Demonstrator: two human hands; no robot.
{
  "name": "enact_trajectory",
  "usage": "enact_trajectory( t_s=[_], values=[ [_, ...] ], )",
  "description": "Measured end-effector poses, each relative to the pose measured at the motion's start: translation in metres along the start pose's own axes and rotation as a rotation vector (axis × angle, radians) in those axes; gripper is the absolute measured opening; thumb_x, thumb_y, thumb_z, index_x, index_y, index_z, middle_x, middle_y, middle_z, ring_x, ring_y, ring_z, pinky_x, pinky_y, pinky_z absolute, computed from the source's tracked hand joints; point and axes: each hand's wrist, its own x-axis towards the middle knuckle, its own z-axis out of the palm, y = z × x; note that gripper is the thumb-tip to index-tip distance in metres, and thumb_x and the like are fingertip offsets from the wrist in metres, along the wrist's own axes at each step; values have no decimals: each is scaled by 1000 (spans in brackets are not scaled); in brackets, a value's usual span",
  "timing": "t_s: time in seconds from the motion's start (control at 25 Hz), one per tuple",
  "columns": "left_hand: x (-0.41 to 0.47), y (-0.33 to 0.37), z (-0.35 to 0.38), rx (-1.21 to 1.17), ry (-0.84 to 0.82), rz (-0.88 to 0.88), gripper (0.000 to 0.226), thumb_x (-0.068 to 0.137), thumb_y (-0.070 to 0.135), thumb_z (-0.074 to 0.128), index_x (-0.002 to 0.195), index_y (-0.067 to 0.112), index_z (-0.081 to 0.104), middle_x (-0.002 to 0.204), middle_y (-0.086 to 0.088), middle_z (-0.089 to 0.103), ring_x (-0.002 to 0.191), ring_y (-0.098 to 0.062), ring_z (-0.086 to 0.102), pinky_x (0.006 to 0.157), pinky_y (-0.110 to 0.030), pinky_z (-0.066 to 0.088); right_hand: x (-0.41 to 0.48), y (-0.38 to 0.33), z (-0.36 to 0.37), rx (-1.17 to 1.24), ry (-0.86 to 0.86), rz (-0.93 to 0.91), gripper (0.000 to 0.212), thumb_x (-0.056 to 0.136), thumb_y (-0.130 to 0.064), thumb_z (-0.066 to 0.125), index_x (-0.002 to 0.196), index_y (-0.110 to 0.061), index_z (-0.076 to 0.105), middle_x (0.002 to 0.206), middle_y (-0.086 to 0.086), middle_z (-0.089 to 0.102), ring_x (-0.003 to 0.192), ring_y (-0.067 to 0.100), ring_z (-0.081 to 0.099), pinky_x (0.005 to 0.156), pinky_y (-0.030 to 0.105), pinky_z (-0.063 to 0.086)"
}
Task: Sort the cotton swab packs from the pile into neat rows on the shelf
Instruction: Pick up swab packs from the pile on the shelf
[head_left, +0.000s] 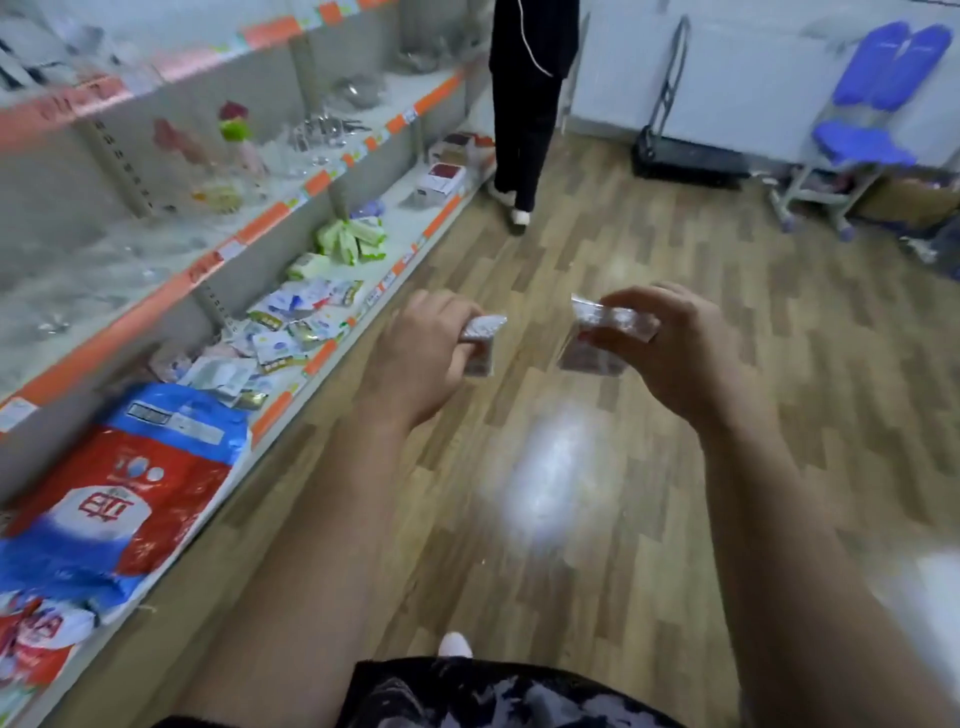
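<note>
Left fingers (453, 364) pinching pack (485, 326), right fingers (631, 304) pinching another

Smooth, semi-gloss wood-grain planks on the floor (649, 249), with a white glare patch at 6 o'clock. At centre, the left-hand pack (480, 338) and right-hand pack (605, 332): clear plastic film, crinkled, shiny along the top seams. At 9 o'clock, the pile (291, 322): printed plastic wrappers, glossy. At 8 o'clock, the big bag (130, 488): red-and-blue plastic, creased, high sheen. At 10 o'clock, the shelf (400, 200): pale matt boards, metal-looking perforated uprights. At 2 o'clock, the chair (862, 140): smooth blue moulded plastic on pale metal tube.
</note>
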Motion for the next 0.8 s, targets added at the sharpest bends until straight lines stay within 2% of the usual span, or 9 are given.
enact_trajectory(
  t_s=[0.04, 0.16, 0.32, 0.52, 0.68, 0.8],
  values=[
    [2, -17, -8, 7, 22, -26, 31, 76, 22, 51, 103, 13, 63, 100, -7, 60, 95, -31, 51, 82, -46, 44, 17, -10, 13, 6, -20, -35, 27, 72, -37, 79, 92, -20, 72, 84, -5, 61, 74, 4, 51, 63, 4, 32],
    [4, -63, -30, 49, 93, -102, 31, 77, 20, 57, 106, 11, 63, 102, -8, 61, 97, -31, 51, 83, -43, 45, 65, -33, 57, 38, -77, -123, 26, 72, -38, 78, 91, -21, 71, 84, -3, 64, 75, 10, 56, 63, 15, 36],
    [2, -122, -43, 109, 130, -241, 30, 81, 15, 66, 110, 10, 62, 107, -9, 61, 101, -31, 50, 87, -42, 43, 117, -59, 115, 108, -158, -209, 19, 73, -31, 78, 88, -21, 71, 79, -5, 61, 74, 7, 53, 64, 6, 34],
    [23, -184, -50, 149, 122, -343, 32, 84, 18, 65, 115, 10, 61, 112, -8, 61, 105, -30, 49, 90, -38, 39, 179, -71, 184, 175, -261, -267, 18, 73, -30, 76, 86, -21, 69, 78, -2, 63, 74, 12, 54, 65, 17, 37],
    [68, -248, -60, 226, 156, -428, 31, 85, 19, 65, 115, 11, 61, 109, -7, 60, 105, -30, 50, 88, -37, 38, 263, -81, 244, 222, -306, -341, 22, 73, -29, 78, 91, -20, 71, 85, -2, 66, 78, 8, 55, 67, 12, 36],
    [109, -293, -72, 242, 178, -494, 32, 88, 22, 63, 118, 12, 60, 111, -7, 59, 108, -29, 47, 91, -36, 37, 333, -93, 283, 230, -298, -401, 24, 73, -29, 78, 93, -18, 71, 89, 2, 69, 85, 19, 60, 71, 24, 40]
  ],
)
